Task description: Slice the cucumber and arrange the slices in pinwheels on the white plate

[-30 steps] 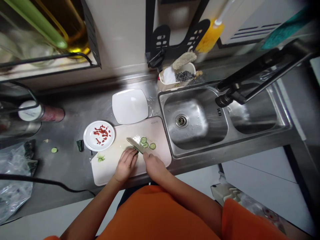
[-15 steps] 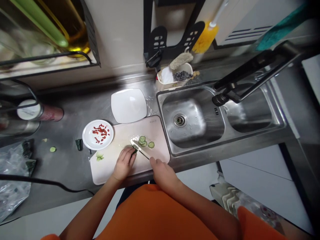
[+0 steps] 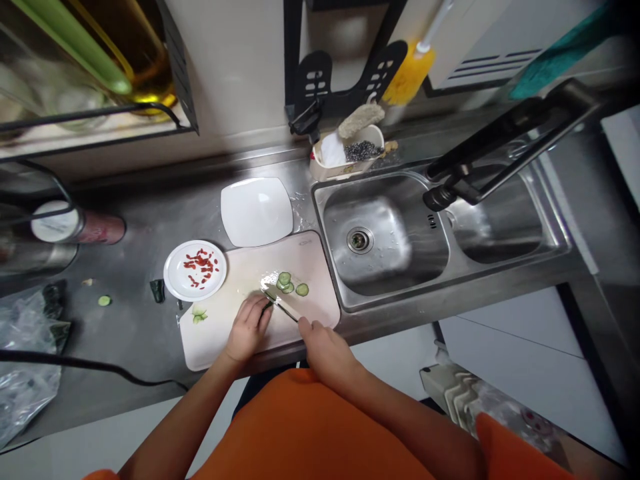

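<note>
Left hand [image 3: 249, 327], over cutting board's [image 3: 205, 345] front edge, clamped on cucumber [image 3: 269, 305]; right hand [image 3: 324, 343] wrapped round knife [image 3: 285, 309]: tuck fingertips, draw blade straight, slice evenly!

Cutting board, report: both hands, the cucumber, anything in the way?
Right hand gripping knife. Left hand holding cucumber piece, mostly hidden, on cutting board. Cut slices lying right of knife tip. Left hand close beside knife.

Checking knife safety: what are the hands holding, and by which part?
The right hand holds the knife by its handle, hidden in the grip. The left hand holds a cucumber piece, covering all but the end nearest the knife.
</note>
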`<state>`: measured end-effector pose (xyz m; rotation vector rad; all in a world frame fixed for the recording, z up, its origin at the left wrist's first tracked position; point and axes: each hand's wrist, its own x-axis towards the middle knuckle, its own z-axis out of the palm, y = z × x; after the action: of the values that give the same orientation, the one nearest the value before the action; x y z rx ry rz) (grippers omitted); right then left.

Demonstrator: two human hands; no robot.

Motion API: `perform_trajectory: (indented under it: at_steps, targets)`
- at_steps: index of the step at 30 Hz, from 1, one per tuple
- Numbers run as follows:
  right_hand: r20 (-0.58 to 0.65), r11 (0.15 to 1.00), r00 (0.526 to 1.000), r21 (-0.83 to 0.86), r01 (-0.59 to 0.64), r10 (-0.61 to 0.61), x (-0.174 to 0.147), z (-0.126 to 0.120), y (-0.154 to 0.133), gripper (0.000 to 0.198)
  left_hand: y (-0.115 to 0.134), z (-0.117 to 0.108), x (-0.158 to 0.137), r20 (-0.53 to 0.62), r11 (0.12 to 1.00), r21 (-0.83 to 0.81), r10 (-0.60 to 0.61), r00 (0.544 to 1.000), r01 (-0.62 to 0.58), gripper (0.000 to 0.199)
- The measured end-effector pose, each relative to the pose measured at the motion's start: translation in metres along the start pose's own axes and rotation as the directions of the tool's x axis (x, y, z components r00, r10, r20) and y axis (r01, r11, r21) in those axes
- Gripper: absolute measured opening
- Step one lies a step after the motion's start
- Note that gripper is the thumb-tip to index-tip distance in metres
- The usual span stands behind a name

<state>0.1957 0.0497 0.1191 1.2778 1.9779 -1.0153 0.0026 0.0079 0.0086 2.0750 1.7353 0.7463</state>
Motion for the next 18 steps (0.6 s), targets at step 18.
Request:
perform_trajectory:
  at_steps: [18]
  targets:
    - [-0.037, 0.999, 0.999, -0.013, 0.031, -0.031, 0.019, -0.001, -0.004, 0.03, 0.0, -0.001, 0.002, 0.019, 1.0, -0.028, -0.001, 1.0, 0.002, 0.021]
